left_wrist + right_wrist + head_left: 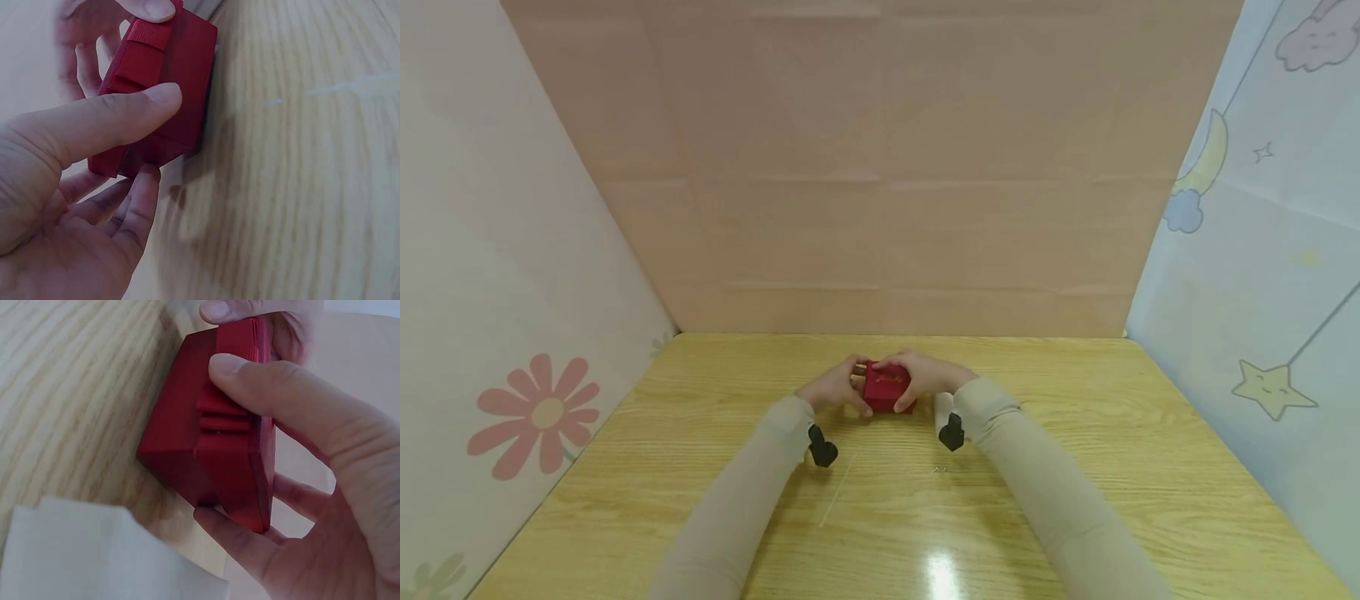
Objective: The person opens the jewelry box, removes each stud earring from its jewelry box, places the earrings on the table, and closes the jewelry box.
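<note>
A small red gift box (886,385) with gold lettering on top is on the table between both hands. A ribbon bow (225,417) decorates its near side. My left hand (835,388) grips one end of the box, with the thumb across the near face and the fingers bent at the end and behind. From the other end my right hand (931,374) holds it, thumb on the bow and fingertips under the lid's edge. Both thumbs lie on the ribboned side in the wrist views. The box's far side is hidden.
Beside the right wrist lies a folded white paper or cloth (81,550). A thin pale strip (837,497) and a small clear piece (939,469) are on the wooden table (662,467) nearer the body. Papered walls (880,167) enclose the back and sides.
</note>
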`<state>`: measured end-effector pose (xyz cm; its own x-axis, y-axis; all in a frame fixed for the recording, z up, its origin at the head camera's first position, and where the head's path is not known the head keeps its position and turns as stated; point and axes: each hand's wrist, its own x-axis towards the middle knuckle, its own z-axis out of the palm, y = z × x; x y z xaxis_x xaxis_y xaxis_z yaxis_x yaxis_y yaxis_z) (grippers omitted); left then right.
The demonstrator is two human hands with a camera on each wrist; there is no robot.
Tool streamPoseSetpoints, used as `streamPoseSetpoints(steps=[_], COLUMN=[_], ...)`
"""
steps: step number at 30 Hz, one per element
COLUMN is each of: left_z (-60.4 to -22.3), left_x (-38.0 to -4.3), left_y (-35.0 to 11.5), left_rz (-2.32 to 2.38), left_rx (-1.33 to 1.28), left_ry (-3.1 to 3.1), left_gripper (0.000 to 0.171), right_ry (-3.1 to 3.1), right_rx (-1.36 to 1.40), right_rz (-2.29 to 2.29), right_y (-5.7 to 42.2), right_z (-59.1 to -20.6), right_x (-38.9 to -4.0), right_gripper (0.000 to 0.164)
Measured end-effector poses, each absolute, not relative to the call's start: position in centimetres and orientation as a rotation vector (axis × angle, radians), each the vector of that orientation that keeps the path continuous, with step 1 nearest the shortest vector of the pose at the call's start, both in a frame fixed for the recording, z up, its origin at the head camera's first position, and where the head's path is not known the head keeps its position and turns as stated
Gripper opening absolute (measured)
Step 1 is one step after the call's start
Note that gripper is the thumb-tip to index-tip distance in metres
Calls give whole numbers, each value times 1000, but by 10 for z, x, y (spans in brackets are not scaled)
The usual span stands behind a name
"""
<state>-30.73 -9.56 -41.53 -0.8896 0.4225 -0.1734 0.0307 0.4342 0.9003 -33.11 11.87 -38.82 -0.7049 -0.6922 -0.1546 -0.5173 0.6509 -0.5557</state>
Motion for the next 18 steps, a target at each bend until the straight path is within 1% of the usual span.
streamPoseSetpoints(steps=[8, 18], left_z=[-419, -420], left_x=[-306, -306], left_y=[-95, -96], left_rz=[1467, 1435], left_rx=[351, 354], left_ry=[2297, 2303], left_gripper=[100, 105], right_ry=[2517, 2527], right_rx=[-894, -954], right_rz=[-686, -670], right_y=[118, 118], right_z=[-389, -389], right_x=[-327, -327], right_gripper=[76, 79])
